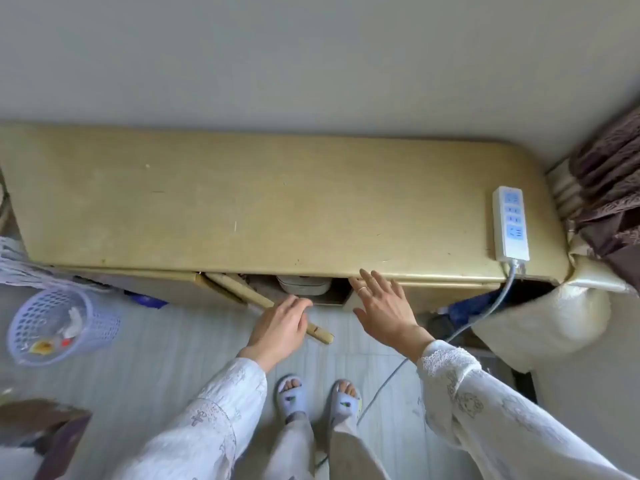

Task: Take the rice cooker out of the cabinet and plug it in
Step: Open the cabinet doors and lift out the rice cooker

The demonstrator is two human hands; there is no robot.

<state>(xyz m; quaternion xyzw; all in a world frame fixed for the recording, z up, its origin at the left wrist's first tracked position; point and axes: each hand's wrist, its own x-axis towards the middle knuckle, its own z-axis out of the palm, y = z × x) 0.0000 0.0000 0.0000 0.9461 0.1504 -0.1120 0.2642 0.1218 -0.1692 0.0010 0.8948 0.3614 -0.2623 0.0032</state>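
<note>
Pale wall, long yellowish bench (242, 202) against it, cabinet space beneath; pale floor below.

Rice cooker (304, 285): white, sits inside the open compartment under the bench edge. Only its top rim and lid show. Body, handle and cord hidden; long axis cannot be judged.

Cooker lies ahead of and below both hands, set back in the opening, roughly between them.

Left hand (280, 323): fingers curled over the edge of the open cabinet door (266, 304), gripping it. Door swung out toward the feet.

Right hand (382, 306): fingers spread and straight, holding nothing, at the compartment's right edge; whether it touches the bench front is unclear.

Left hand looks slightly nearer the cooker, but is occupied.

Power strip (510, 223): on the bench top, well apart to the right, cable dropping to the floor.

Laundry basket (59, 327) far left.
</note>
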